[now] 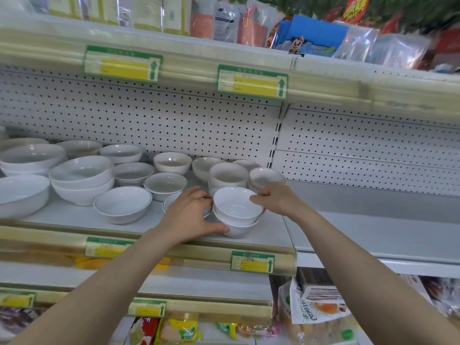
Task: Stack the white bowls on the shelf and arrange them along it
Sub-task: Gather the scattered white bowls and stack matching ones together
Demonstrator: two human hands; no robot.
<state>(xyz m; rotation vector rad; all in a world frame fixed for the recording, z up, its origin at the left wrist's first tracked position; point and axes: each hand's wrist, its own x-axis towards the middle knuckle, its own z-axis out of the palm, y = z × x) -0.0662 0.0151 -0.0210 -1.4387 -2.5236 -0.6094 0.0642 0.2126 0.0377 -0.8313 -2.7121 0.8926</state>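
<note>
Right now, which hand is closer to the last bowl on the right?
Right. The right hand is just in front of the rightmost bowl; the left hand is across the stack both hold.

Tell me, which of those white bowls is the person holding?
The short stack at the front edge of the shelf: the left hand grips its base, the right hand its top rim.
</note>
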